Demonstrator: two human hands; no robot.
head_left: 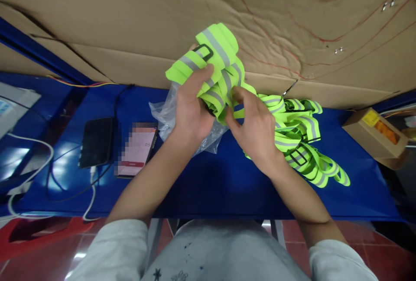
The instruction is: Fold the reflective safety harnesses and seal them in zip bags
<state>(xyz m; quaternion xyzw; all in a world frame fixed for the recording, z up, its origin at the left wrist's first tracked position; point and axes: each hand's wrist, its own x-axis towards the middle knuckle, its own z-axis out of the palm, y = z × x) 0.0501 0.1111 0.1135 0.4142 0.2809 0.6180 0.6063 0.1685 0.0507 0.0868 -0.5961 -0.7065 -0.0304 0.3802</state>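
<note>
A bundle of neon-yellow reflective straps (221, 51) with a grey stripe and a black buckle (204, 52) is held up over the table. My left hand (194, 105) is closed round it, the thumb pressing on its front. My right hand (255, 127) pinches a part of the same strap at the bundle's lower right. Beneath the hands lies a clear plastic bag (165, 114), partly hidden by them. To the right, a loose heap of more reflective straps (300, 136) rests on the table, with black buckles among them.
On the blue table (221, 185) at left lie a black phone (96, 142) on a white cable and a second phone (138, 149) with a lit screen. A small cardboard box (373, 136) stands far right. Brown cardboard (130, 21) rises behind; a red stool (42, 233) is lower left.
</note>
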